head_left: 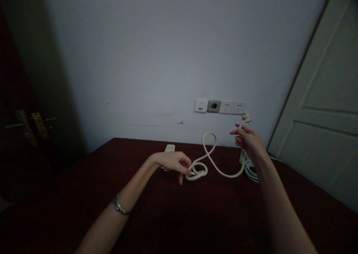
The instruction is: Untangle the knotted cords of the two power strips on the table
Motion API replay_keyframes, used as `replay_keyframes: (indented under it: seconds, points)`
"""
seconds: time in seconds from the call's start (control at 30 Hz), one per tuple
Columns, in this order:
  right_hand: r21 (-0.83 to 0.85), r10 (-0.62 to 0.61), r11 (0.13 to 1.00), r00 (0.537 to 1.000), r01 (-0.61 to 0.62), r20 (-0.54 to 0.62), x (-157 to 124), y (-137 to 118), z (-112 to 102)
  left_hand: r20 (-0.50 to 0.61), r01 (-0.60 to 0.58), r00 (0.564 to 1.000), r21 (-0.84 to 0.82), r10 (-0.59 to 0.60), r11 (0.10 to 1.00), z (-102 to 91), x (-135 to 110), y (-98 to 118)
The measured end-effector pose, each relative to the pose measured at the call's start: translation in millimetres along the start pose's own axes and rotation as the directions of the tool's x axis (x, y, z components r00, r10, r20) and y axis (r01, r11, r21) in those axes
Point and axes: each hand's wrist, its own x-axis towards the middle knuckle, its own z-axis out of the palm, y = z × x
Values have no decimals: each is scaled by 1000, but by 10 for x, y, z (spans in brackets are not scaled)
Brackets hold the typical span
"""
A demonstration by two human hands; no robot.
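Observation:
A white power cord (222, 174) runs in loops between my two hands above the dark red table. My left hand (176, 164), with a bracelet at its wrist, pinches the cord beside a small loop. My right hand (248, 137) is raised on the right and closed on the cord just below its plug (247, 118). The plug's prongs point left, a little under the wall sockets. Behind my left wrist lies a white power strip (169, 148), partly hidden by the hand.
Wall sockets (232, 107) and a grey outlet plate (214, 105) sit low on the white wall. A coiled pale cable (251, 171) lies behind my right wrist. A white door (327, 123) stands at right; a dark door with a handle (13, 126) is at left.

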Motion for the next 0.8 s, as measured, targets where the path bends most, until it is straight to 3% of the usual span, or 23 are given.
replay_keyframes:
  seconds: [0.1,0.23,0.37,0.5,0.67,0.8]
  points:
    - [-146,-33,989,999,31,-11,20,-23,-111,10,31,999,-29,-31,999,-72,-152,72]
    - [-317,-99,946,992,70,-76,-6,-103,-240,-17,-33,999,-20,33,999,-160,-335,132]
    - [-377,-133,923,983,78,-123,-98,-249,-324,-91,-61,994,-78,54,995,-204,-407,135]
    - [-317,-157,944,969,90,-190,-138,-337,-407,-209,-78,977,-137,48,987,-211,-324,89]
    - [-153,-164,979,966,135,-198,-90,-329,-467,-293,-132,956,-350,26,927,-173,-150,48]
    - [-34,-171,985,966,167,-196,-119,-375,-409,-377,-109,926,-277,-3,955,-132,-97,46]
